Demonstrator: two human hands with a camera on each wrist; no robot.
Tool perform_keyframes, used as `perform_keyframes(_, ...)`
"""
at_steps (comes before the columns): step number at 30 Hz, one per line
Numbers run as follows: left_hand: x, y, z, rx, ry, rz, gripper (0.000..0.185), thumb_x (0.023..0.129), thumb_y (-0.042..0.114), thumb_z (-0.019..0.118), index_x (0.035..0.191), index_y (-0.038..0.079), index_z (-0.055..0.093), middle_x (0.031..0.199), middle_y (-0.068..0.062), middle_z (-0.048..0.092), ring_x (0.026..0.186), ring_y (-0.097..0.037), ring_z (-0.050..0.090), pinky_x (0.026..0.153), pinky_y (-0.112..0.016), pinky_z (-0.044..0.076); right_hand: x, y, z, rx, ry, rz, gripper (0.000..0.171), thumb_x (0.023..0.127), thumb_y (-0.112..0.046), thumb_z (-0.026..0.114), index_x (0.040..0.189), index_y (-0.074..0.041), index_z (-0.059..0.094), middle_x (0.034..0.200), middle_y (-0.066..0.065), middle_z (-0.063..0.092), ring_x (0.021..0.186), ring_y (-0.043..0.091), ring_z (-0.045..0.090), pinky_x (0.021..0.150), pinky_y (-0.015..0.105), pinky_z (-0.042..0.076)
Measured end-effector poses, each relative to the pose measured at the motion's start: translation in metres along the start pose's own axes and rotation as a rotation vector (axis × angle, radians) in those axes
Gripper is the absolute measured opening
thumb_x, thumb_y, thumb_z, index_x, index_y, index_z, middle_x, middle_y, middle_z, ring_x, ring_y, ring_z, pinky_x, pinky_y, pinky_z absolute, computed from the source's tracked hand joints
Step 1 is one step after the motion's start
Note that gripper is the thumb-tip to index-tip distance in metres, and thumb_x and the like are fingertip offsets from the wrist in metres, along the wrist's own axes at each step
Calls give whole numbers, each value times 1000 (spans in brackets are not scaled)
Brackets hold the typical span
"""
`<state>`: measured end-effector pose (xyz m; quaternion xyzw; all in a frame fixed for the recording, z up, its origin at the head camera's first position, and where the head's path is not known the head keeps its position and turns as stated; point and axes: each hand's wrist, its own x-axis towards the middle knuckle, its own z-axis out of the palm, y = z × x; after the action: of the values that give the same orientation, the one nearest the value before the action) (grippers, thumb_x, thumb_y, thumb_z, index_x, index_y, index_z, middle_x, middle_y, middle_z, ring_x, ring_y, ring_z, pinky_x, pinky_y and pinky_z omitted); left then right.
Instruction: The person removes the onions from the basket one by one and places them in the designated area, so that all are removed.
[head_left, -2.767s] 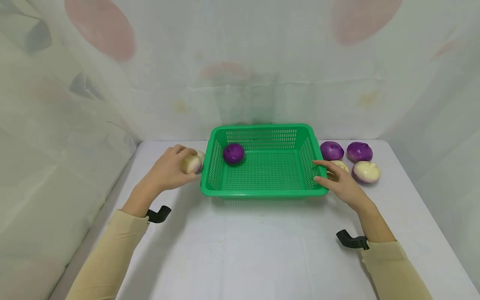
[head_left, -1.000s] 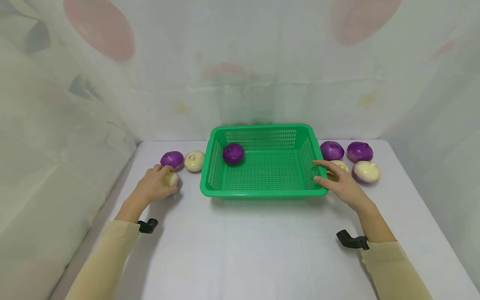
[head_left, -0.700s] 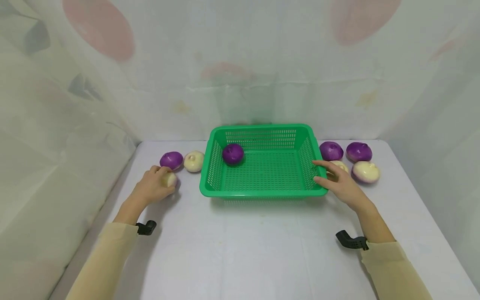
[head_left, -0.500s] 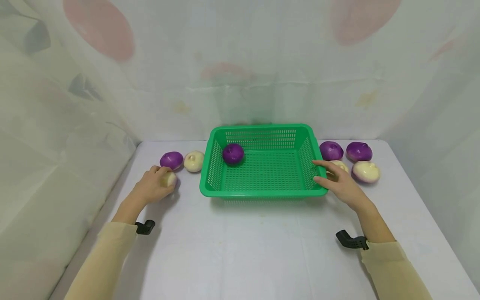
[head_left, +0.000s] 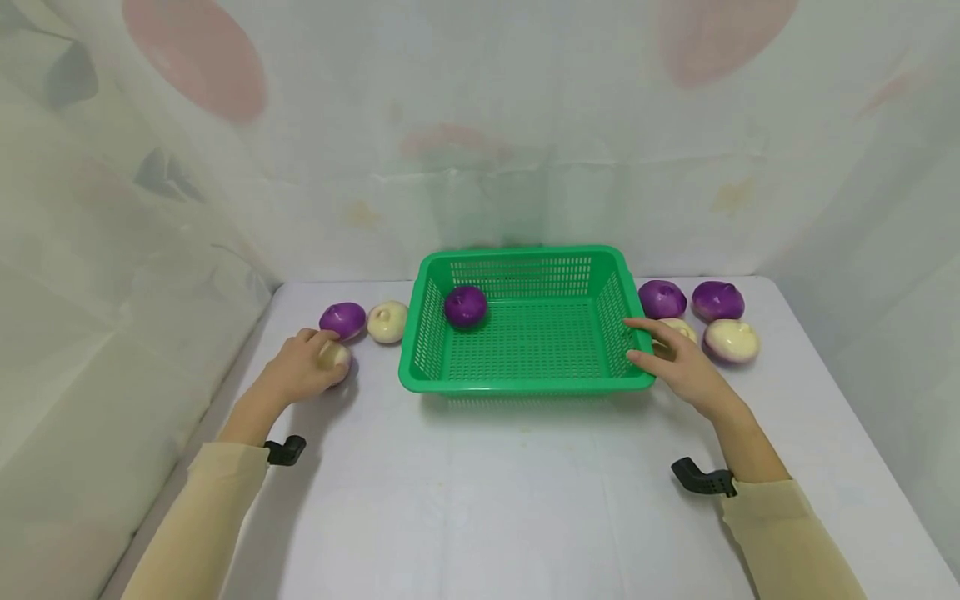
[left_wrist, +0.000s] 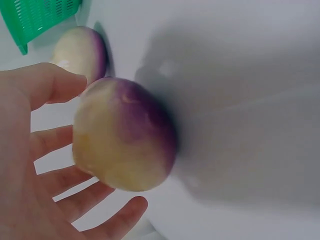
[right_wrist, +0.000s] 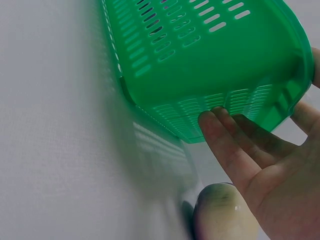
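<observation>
In the head view my left hand (head_left: pixel 300 367) is at a purple-and-white turnip (head_left: pixel 335 360) on the left of the table. In the left wrist view, the fingers are loosely spread around this turnip (left_wrist: pixel 125 135), the thumb tip at its edge, the little finger apart from it. My right hand (head_left: pixel 686 375) holds the right rim of a green basket (head_left: pixel 525 386). Its thumb and index finger lap over the rim, while other fingers (right_wrist: pixel 220 140) lie against the outer wall. One purple turnip (head_left: pixel 466 307) sits inside the basket, at its left end.
Behind the left hand lie a purple turnip (head_left: pixel 342 320) and a pale turnip (head_left: pixel 387 322), close to the basket. Right of the basket are two purple turnips and two pale ones, one pale turnip (head_left: pixel 678 330) partly hidden by the right hand. A white cloth covers the table (head_left: pixel 495 500).
My left hand has carried a turnip away from the basket's left side, leftward and nearer, onto the table. It now sits slightly farther back on it. The right hand and basket stay put.
</observation>
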<state>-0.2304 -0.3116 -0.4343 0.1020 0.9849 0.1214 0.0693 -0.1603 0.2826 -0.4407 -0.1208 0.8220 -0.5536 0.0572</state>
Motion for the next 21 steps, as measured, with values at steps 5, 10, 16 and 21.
perform_keyframes(5,0,4,-12,-2,1,20,64,95,39,63,144,2,46,141,-32,42,122,-54,44,83,-71,46,0,-1,0,0,0,-3,57,104,-23,61,155,-11,40,160,17,32,141,49,36,109,64,33)
perform_keyframes(10,1,11,-23,-27,27,51,59,97,34,56,144,-2,47,142,-33,42,129,-55,41,90,-74,42,1,0,0,5,1,1,57,103,-23,62,155,-11,41,160,17,32,142,49,34,110,66,30)
perform_keyframes(16,2,24,-35,-29,134,115,49,99,26,56,135,-7,54,135,-32,50,123,-52,48,94,-70,42,2,0,1,5,-1,1,57,103,-24,62,155,-11,41,160,17,32,142,49,34,111,67,29)
perform_keyframes(21,7,45,-44,-26,162,136,44,100,25,56,134,-3,56,135,-29,52,122,-50,50,92,-68,44,1,0,-1,-1,6,1,57,103,-24,62,154,-12,41,160,18,32,141,51,36,110,67,30)
